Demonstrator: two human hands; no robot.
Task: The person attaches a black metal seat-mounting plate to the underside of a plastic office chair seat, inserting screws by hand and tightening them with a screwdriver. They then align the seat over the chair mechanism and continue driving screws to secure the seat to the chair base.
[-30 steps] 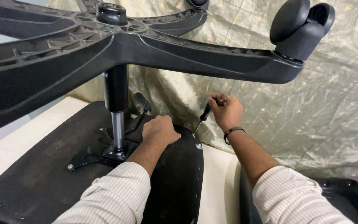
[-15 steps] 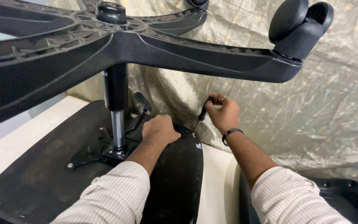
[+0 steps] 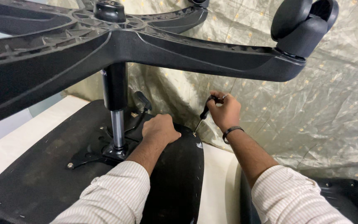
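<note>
Little has shifted since the earlier frame: the right hand (image 3: 224, 112) has drawn slightly nearer the seat (image 3: 42, 182), fingers still closed round the black handle of a screwdriver (image 3: 203, 115) whose tip meets the seat's far edge. Left hand (image 3: 159, 129) rests palm-down, fingers curled, on the upturned seat beside the lever (image 3: 142, 101) and column (image 3: 115, 95), under the base (image 3: 179, 45) and caster (image 3: 303, 25), all on a pale worktop (image 3: 25, 132).
</note>
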